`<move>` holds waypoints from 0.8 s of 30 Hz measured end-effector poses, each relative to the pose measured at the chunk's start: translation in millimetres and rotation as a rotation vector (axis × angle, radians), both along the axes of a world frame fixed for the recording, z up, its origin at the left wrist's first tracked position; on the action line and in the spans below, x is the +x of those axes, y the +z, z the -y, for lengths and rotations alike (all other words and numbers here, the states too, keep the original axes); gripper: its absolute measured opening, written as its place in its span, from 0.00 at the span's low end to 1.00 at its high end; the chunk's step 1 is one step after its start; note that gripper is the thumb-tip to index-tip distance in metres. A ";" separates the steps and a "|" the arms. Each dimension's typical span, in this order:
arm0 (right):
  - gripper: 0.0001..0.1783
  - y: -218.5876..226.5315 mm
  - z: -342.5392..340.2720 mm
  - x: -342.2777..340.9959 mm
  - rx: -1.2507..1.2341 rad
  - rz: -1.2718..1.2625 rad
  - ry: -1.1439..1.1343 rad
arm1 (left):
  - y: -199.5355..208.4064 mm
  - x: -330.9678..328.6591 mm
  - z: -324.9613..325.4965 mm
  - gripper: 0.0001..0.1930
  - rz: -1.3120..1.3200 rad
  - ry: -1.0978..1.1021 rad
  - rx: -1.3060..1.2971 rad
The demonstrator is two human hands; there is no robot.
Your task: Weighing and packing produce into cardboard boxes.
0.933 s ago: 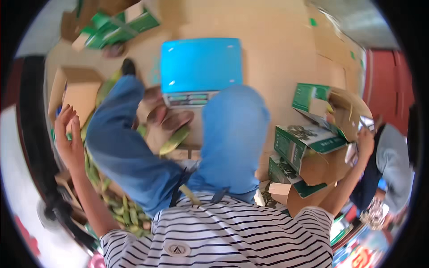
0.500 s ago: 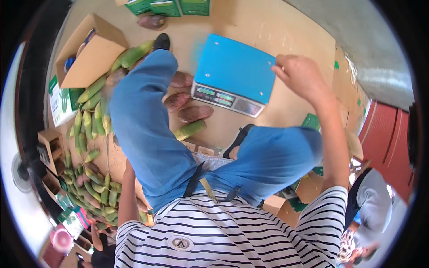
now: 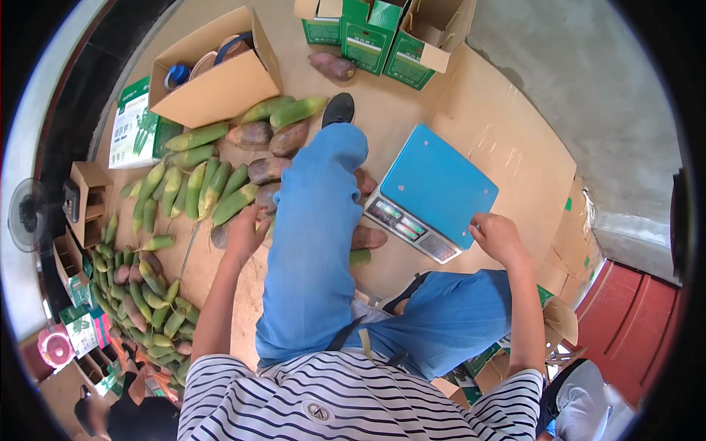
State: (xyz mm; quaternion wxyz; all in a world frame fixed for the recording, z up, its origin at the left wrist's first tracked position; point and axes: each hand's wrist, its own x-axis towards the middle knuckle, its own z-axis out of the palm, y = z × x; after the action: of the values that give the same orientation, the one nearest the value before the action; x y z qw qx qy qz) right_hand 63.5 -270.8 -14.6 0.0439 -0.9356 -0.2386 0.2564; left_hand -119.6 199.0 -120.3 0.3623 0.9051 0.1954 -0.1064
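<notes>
My left hand (image 3: 248, 231) reaches down beside my left knee, fingers loosely bent and apart, close to purple-skinned radishes (image 3: 269, 170); nothing shows in its grasp. Green radishes (image 3: 213, 184) lie in rows on the floor farther left. My right hand (image 3: 498, 237) is at the right edge of a blue-topped electronic scale (image 3: 439, 184), its thumb and fingers closed on the rim near the front corner. The scale's pan is bare and its display is lit. Between it and my left leg, a few radishes (image 3: 369, 237) are partly hidden.
An open cardboard box (image 3: 217, 92) holding a blue-capped bottle stands at the far left, beside a white-green carton (image 3: 134, 128). Open green cartons (image 3: 368, 37) stand ahead. A big radish heap (image 3: 151, 301) and a fan (image 3: 28, 213) are left. Another person (image 3: 143, 411) is lower left.
My left hand has come into view beside the radishes, no longer hidden behind my leg. My right hand stays at the scale's edge. The view has shifted, showing more cartons ahead.
</notes>
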 end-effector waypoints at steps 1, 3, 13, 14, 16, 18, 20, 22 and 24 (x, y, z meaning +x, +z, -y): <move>0.11 -1.8 -5.0 9.2 0.041 0.011 -0.013 | 25.0 13.2 11.8 0.14 0.129 0.142 -0.084; 0.12 -4.0 -12.6 41.9 0.073 0.180 -0.034 | 92.6 44.8 44.5 0.13 0.433 0.300 -0.158; 0.24 -85.5 -117.9 299.9 0.534 0.697 -0.765 | 171.4 124.6 137.2 0.20 0.577 -0.608 -0.081; 0.26 -94.9 -121.2 315.7 0.455 0.781 -0.830 | 171.2 125.6 138.5 0.20 0.582 -0.612 -0.077; 0.27 -84.8 -148.2 326.4 0.493 0.640 -0.864 | 173.0 123.8 133.7 0.20 0.514 -0.551 -0.042; 0.27 -84.5 -134.9 351.8 0.500 0.543 -0.905 | 178.6 126.5 135.0 0.21 0.488 -0.579 -0.023; 0.28 -91.8 -89.8 387.2 0.374 0.348 -0.919 | 176.8 127.0 138.8 0.21 0.478 -0.614 -0.043; 0.26 -86.8 -85.2 388.8 0.513 0.369 -0.980 | 177.2 126.2 136.3 0.21 0.477 -0.610 -0.018; 0.25 -67.5 -69.9 381.3 0.611 0.396 -1.053 | 177.0 125.8 137.5 0.20 0.470 -0.617 -0.035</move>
State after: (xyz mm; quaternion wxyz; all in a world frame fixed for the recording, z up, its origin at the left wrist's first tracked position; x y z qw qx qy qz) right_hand 444.9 -200.9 -82.1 0.3839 -0.9024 0.1871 -0.0566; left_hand 6.2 61.4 56.7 0.3637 0.9147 -0.1763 -0.0036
